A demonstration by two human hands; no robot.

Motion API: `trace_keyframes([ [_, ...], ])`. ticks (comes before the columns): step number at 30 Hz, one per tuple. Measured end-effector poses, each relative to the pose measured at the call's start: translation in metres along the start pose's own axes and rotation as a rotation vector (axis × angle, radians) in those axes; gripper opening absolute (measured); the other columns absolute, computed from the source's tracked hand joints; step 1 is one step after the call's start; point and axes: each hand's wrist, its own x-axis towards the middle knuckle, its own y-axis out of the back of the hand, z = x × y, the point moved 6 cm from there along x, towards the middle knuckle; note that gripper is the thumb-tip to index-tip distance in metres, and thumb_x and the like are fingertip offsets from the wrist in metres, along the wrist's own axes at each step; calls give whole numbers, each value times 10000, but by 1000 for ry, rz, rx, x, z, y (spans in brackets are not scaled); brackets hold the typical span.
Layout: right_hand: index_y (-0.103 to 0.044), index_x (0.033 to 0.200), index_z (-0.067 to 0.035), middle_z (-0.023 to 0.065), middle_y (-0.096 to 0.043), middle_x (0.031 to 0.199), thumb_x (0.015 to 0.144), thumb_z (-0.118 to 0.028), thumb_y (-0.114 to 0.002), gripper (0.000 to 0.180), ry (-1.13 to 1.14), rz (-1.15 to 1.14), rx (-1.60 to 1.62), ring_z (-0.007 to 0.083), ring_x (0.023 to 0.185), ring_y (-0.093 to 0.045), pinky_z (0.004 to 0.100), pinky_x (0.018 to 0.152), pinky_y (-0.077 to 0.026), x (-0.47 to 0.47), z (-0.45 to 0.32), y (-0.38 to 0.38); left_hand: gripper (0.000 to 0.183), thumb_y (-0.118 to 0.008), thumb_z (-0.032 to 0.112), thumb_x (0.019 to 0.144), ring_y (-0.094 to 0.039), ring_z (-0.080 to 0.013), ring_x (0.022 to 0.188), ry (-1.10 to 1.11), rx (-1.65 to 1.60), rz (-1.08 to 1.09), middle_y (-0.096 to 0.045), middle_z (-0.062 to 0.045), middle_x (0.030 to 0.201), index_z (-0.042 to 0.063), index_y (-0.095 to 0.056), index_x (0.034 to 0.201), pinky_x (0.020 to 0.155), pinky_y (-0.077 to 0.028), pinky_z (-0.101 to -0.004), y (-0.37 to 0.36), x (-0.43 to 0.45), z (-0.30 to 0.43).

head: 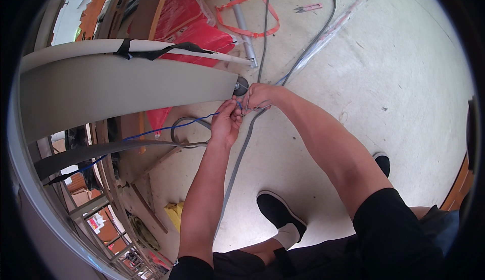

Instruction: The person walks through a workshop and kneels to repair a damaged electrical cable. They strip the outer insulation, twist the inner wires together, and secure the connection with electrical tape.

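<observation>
Both my hands meet at the lower end of a wide grey metal leg (132,87), close beside its round dark levelling foot (242,86). My left hand (226,121) pinches a thin blue cable (163,128) that comes in from the left. With curled fingers, my right hand (259,96) grips a thin grey cord (259,108), whose strands show around the fingertips. Where cord and cable meet is partly hidden by the fingers. A thicker grey cable (242,155) runs along the floor just beneath my hands.
Pink-handled thread snips (310,8) lie on the floor beyond, past an orange strap (273,24) and a grey metal tube (242,26). Red plastic sheeting (189,26) lies behind the leg. Black tape hangs from a white pipe (91,48). My shoe (280,210) is below.
</observation>
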Motion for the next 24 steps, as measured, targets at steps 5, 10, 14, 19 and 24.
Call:
trace_keyframes([
  [5,-812,938,-121,26,-686,705,790,-181,-774,164,-58,-54,39,135,531,-585,299,441,-440,-4,3,0,195,-655,131,1011,-607,-48,722,17,-11,10,-682,43,900,115,-678,1204,633,-520,-199,-6,-2,-4],
  [10,-781,973,-83,56,-723,760,840,-213,-757,187,-39,-66,177,136,566,-652,282,483,-494,-9,10,-3,222,-599,177,1048,-600,-70,738,2,49,-28,-656,36,926,106,-670,1246,702,-539,-238,-11,-4,-3],
  [14,-745,1046,-64,82,-745,803,905,-285,-722,263,-14,105,431,162,643,-709,278,550,-542,-37,4,17,250,-531,229,1083,-619,-107,753,29,73,-112,-645,16,942,87,-654,1247,761,-555,-295,-11,-3,0],
  [19,-713,1083,-36,134,-753,809,944,-401,-678,393,31,310,557,207,694,-733,301,618,-570,-62,-9,37,239,-516,242,1089,-665,-146,806,18,147,-138,-663,-16,942,83,-644,1213,781,-573,-328,-18,-7,-2],
  [24,-707,1098,-4,152,-757,845,852,-444,-754,506,136,343,-23,259,754,-743,355,727,-587,-88,-51,39,234,-512,238,1090,-675,-150,817,-5,245,-140,-683,-29,918,85,-645,1207,788,-577,-322,-9,-2,0],
])
